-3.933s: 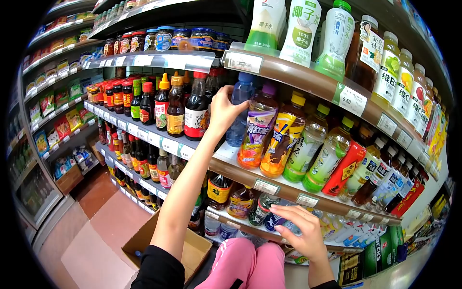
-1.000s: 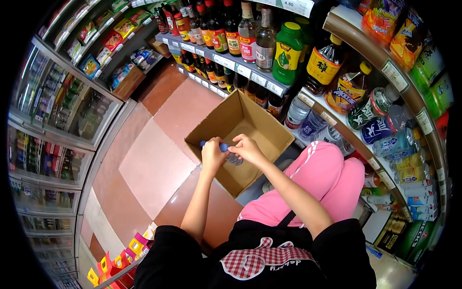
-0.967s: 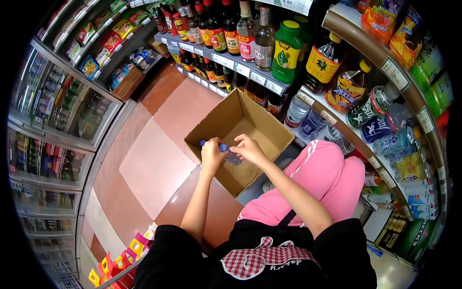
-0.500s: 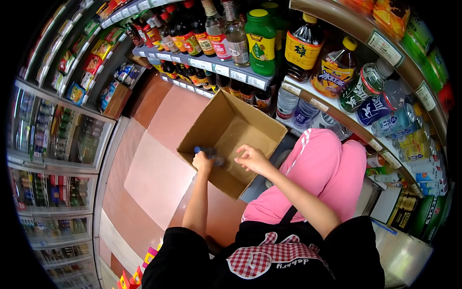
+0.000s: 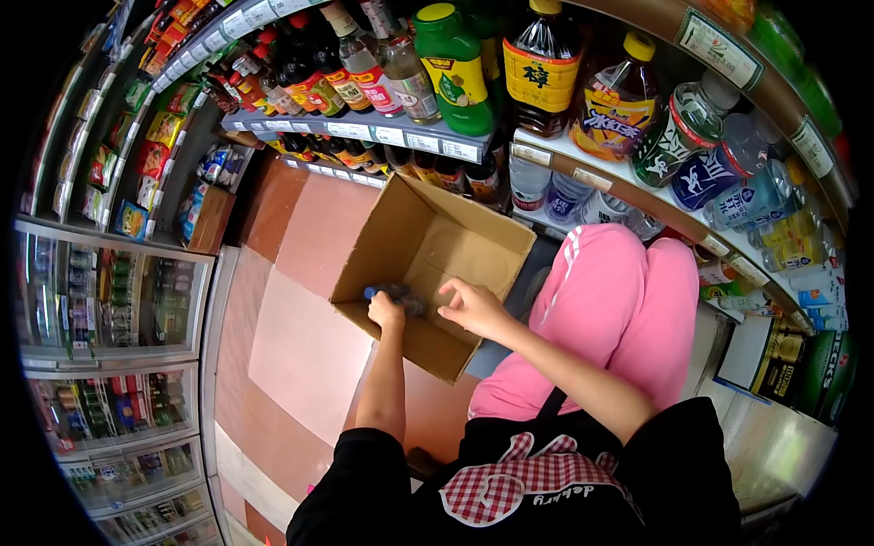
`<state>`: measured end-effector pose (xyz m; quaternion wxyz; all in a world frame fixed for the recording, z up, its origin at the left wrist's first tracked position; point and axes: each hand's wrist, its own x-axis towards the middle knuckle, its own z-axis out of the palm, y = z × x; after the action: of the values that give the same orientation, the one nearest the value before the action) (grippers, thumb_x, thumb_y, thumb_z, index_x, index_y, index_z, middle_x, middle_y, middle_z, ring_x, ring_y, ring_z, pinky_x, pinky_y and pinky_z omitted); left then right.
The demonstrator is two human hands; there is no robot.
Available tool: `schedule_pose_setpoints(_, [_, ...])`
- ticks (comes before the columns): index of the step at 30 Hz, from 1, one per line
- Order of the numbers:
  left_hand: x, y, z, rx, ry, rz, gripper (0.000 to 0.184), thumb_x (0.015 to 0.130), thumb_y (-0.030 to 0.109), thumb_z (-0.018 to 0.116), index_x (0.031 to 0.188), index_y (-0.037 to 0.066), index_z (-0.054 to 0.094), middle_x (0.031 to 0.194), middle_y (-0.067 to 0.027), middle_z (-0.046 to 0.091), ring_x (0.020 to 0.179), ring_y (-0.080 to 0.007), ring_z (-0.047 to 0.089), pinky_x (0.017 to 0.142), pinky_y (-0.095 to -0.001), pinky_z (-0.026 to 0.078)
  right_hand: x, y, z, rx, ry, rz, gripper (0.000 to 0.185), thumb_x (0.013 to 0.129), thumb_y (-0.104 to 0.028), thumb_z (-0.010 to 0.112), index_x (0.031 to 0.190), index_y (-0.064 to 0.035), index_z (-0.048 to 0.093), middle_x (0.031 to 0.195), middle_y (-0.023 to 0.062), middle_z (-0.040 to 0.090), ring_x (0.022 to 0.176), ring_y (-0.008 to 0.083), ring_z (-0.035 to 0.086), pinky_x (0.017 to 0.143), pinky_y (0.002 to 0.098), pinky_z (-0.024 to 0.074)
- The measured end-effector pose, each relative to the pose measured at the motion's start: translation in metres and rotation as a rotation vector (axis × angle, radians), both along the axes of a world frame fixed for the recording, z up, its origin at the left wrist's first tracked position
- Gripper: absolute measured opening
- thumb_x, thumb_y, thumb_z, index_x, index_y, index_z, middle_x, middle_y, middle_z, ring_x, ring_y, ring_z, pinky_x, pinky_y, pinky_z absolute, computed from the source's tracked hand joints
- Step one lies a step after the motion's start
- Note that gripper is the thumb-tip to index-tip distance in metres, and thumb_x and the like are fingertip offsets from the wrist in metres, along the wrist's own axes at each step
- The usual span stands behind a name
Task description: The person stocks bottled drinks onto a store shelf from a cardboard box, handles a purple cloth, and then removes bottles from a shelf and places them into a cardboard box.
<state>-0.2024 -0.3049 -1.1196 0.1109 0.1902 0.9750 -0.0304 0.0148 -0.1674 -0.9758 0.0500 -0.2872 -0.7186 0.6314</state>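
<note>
An open cardboard box (image 5: 380,238) stands on the floor in front of my knees, tilted in view. My left hand (image 5: 387,310) is at the box's near left edge, its fingers closed round a small see-through bottle (image 5: 411,301) with a blue cap. Part of the bottle is hidden by the hand, and its label cannot be read. Over the right side of the box opening is my right hand (image 5: 475,310), fingers bent and apart with nothing in them. The visible bottom of the box (image 5: 455,255) is bare cardboard.
Shelves ahead hold sauce bottles (image 5: 332,82), a green jug (image 5: 452,77) and large tea bottles (image 5: 614,105). Water bottles (image 5: 530,182) stand on the lower shelf beside my pink-trousered knees (image 5: 605,300). Glass-fronted cabinets (image 5: 109,291) line the left, past the tiled floor (image 5: 300,337).
The camera view has shifted slightly, so the shelves and box sit a little differently. My left hand still grips the bottle, and my right hand stays apart from it over the box.
</note>
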Motion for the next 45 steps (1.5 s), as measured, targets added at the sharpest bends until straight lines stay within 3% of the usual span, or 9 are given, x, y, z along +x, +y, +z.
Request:
schedule_pose_setpoints(14, [-0.002,0.001,0.009,-0.093,0.038,-0.033,0.018,0.077,0.021,0.076,0.091,0.01,0.073,0.097,-0.0129,0.072,0.091,-0.0317,0.071,0.08,-0.0426,0.058,0.0,-0.004,0.01,0.076,-0.059,0.06,0.035,0.087,-0.023,0.069,0.115,-0.0048,0.058,0.078,0.0073,0.07,0.073,0.0236,0.067,0.068,0.0372,0.0499])
schedule_pose_setpoints(20, [0.0,0.015,0.037,0.009,0.15,-0.07,0.031,0.071,0.027,0.082,0.091,0.007,0.068,0.09,-0.0143,0.072,0.085,-0.0344,0.071,0.072,-0.0449,0.057,-0.001,-0.003,0.019,0.111,-0.036,0.081,0.034,0.086,-0.024,0.069,0.113,-0.0051,0.059,0.078,0.0072,0.069,0.072,0.0235,0.067,0.067,0.0381,0.0494])
schedule_pose_setpoints(24, [0.021,0.042,0.091,0.308,0.289,-0.141,0.03,0.073,0.026,0.081,0.089,0.007,0.065,0.081,-0.0131,0.07,0.077,-0.035,0.069,0.065,-0.0466,0.055,-0.001,0.0,0.026,0.12,0.057,0.039,0.031,0.085,-0.022,0.069,0.11,-0.0064,0.06,0.079,0.0089,0.069,0.073,0.0247,0.067,0.067,0.0376,0.0503])
schedule_pose_setpoints(27, [0.04,0.065,0.135,0.555,0.279,-0.186,0.028,0.079,0.024,0.076,0.093,0.005,0.062,0.092,-0.013,0.07,0.08,-0.0365,0.067,0.066,-0.0464,0.053,0.0,0.006,0.044,0.087,0.157,-0.023,0.027,0.084,-0.02,0.069,0.107,-0.0069,0.062,0.076,0.0082,0.069,0.072,0.0266,0.067,0.064,0.0395,0.0507])
schedule_pose_setpoints(32, [0.092,0.116,0.254,1.085,0.235,-0.233,0.013,0.084,0.009,0.074,0.094,0.002,0.07,0.074,-0.0093,0.07,0.063,-0.0142,0.065,0.058,-0.0283,0.049,0.009,0.027,0.087,0.139,0.282,-0.124,0.023,0.087,-0.018,0.068,0.107,-0.0078,0.063,0.077,0.007,0.07,0.07,0.0213,0.068,0.065,0.0355,0.0519])
schedule_pose_setpoints(34, [0.108,0.135,0.299,1.227,0.267,-0.346,0.009,0.086,0.006,0.072,0.094,0.002,0.07,0.073,-0.0076,0.069,0.061,-0.0107,0.061,0.054,-0.0253,0.046,0.017,0.038,0.108,0.196,0.37,-0.171,0.021,0.088,-0.014,0.067,0.107,-0.0058,0.063,0.077,0.0062,0.069,0.069,0.0197,0.068,0.065,0.033,0.0521])
schedule_pose_setpoints(35, [0.116,0.144,0.322,1.293,0.238,-0.36,0.009,0.085,0.006,0.072,0.091,0.001,0.069,0.076,-0.0089,0.068,0.059,-0.0141,0.062,0.056,-0.0268,0.047,0.023,0.044,0.121,0.193,0.409,-0.197,0.021,0.088,-0.012,0.067,0.107,-0.005,0.064,0.078,0.006,0.069,0.069,0.0189,0.068,0.066,0.0322,0.052])
schedule_pose_setpoints(40, [0.136,0.197,0.428,1.533,0.322,-0.701,0.011,0.086,0.004,0.07,0.096,0.001,0.068,0.084,-0.0086,0.069,0.067,-0.013,0.062,0.058,-0.0254,0.046,0.053,0.067,0.191,0.224,0.512,-0.275,0.022,0.089,-0.007,0.066,0.11,-0.0021,0.064,0.083,0.0047,0.068,0.072,0.0135,0.066,0.065,0.0281,0.0513])
schedule_pose_setpoints(45, [0.13,0.27,0.516,1.654,0.16,-0.833,0.016,0.09,0.01,0.066,0.101,-0.001,0.069,0.088,-0.0071,0.071,0.079,-0.0108,0.066,0.067,-0.0265,0.05,0.078,0.076,0.236,0.238,0.581,-0.284,0.023,0.091,-0.008,0.065,0.114,-0.0035,0.064,0.088,0.0024,0.069,0.077,0.0075,0.063,0.06,0.0214,0.0472])
